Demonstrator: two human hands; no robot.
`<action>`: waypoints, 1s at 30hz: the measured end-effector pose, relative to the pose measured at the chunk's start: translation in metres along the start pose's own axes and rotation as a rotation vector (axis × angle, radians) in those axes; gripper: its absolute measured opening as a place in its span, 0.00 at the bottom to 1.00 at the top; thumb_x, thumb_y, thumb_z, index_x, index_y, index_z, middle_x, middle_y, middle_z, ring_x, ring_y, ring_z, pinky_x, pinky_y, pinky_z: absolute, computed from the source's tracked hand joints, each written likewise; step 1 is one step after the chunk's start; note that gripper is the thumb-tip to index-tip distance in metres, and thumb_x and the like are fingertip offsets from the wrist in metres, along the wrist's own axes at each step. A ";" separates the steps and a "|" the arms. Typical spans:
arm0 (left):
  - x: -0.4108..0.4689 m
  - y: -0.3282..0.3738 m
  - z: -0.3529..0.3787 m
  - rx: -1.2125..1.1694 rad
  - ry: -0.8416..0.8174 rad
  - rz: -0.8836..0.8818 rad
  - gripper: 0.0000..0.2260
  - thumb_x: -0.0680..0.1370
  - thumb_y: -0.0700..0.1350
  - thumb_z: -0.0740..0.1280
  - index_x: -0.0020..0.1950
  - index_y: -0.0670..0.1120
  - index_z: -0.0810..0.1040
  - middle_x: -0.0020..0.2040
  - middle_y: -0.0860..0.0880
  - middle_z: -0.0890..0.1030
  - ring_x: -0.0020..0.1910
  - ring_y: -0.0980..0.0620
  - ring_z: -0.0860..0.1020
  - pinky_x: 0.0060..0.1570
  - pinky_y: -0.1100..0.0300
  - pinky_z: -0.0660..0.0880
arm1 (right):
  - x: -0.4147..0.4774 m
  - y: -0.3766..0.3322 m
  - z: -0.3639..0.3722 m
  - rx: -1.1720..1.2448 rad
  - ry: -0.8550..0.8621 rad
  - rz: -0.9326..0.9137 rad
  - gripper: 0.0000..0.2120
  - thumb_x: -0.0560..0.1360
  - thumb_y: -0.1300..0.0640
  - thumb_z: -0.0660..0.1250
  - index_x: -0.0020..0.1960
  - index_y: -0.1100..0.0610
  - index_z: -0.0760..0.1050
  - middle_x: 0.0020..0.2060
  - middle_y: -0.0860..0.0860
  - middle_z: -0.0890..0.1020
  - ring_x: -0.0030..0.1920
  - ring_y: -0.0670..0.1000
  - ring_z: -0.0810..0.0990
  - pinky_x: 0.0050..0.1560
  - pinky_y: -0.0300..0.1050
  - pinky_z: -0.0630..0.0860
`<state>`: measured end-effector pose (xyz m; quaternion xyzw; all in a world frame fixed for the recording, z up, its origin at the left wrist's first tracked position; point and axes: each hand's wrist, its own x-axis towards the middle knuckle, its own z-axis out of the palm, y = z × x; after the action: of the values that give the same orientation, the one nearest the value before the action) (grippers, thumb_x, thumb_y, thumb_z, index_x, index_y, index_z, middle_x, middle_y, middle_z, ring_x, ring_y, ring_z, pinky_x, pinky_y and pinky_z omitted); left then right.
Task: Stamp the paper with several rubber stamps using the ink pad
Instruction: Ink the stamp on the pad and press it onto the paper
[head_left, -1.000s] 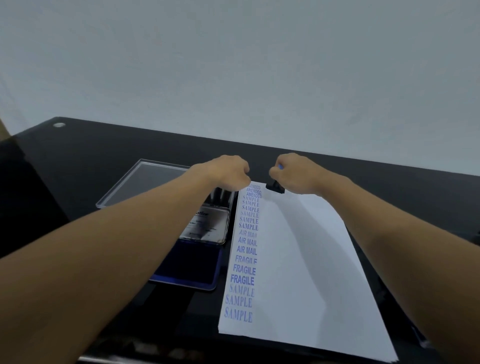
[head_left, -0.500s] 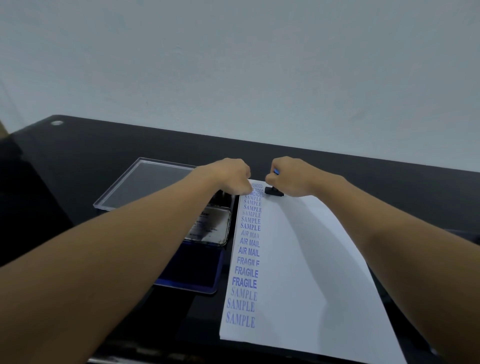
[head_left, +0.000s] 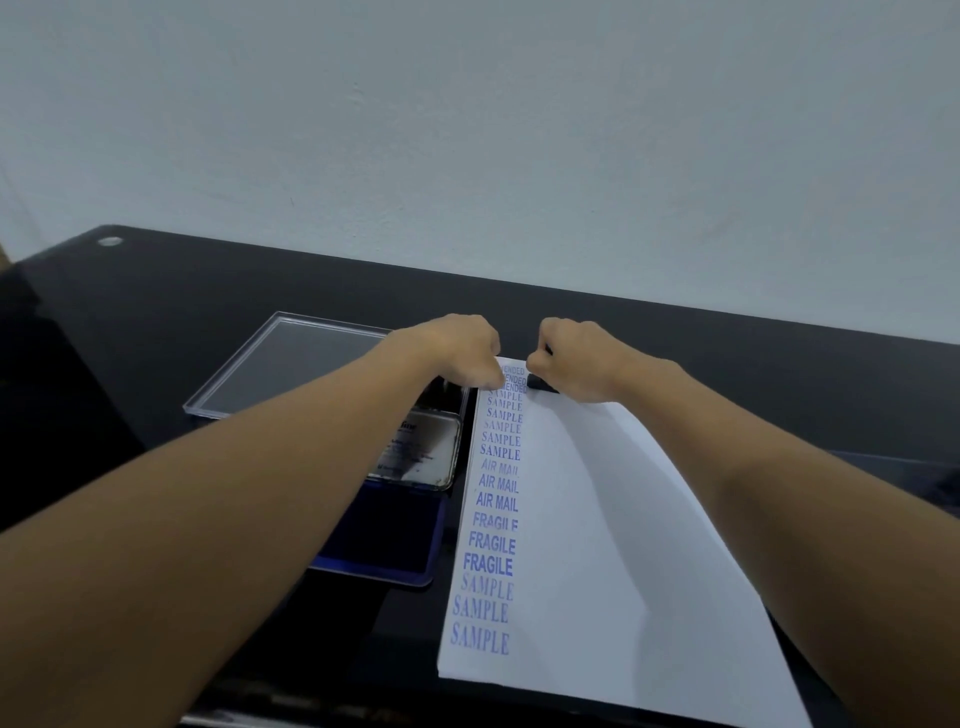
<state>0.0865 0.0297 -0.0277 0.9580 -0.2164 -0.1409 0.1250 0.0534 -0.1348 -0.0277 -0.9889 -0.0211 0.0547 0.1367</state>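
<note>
Smearing looms if the right hand (head_left: 576, 364) gripping the stamp (head_left: 540, 387) twists, or the curled left hand (head_left: 457, 348), hold unclear, frees the paper (head_left: 597, 519).

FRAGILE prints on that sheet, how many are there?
3, stacked in the left column of the paper: upper FRAGILE, middle FRAGILE, lower FRAGILE, between the AIR MAIL prints and the nearest SAMPLE prints. The left hand and right hand cover the far end, so more may hide there.

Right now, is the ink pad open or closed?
Open. The ink pad shows its bare blue surface, and its lid lies swung back behind it.
</note>
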 end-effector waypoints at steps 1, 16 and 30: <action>0.000 0.000 0.000 -0.002 -0.003 0.001 0.14 0.76 0.47 0.67 0.60 0.44 0.79 0.56 0.45 0.81 0.51 0.48 0.80 0.48 0.53 0.78 | 0.000 0.000 0.001 0.001 0.006 0.003 0.07 0.79 0.54 0.59 0.43 0.54 0.66 0.40 0.53 0.75 0.36 0.52 0.72 0.36 0.47 0.68; -0.005 0.000 0.001 0.004 -0.005 0.005 0.19 0.78 0.50 0.68 0.67 0.47 0.74 0.56 0.49 0.80 0.51 0.48 0.79 0.49 0.53 0.78 | -0.011 -0.004 0.007 0.049 0.059 -0.008 0.05 0.80 0.56 0.59 0.47 0.57 0.66 0.39 0.54 0.73 0.33 0.52 0.68 0.32 0.45 0.65; -0.003 -0.001 0.002 0.008 -0.002 0.007 0.18 0.78 0.50 0.68 0.66 0.48 0.75 0.57 0.50 0.79 0.53 0.49 0.78 0.54 0.52 0.78 | -0.008 -0.003 0.010 0.078 0.083 -0.005 0.06 0.78 0.56 0.59 0.44 0.56 0.64 0.39 0.55 0.75 0.34 0.52 0.68 0.32 0.46 0.65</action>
<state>0.0835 0.0318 -0.0294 0.9576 -0.2202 -0.1405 0.1213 0.0439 -0.1300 -0.0360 -0.9842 -0.0157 0.0142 0.1760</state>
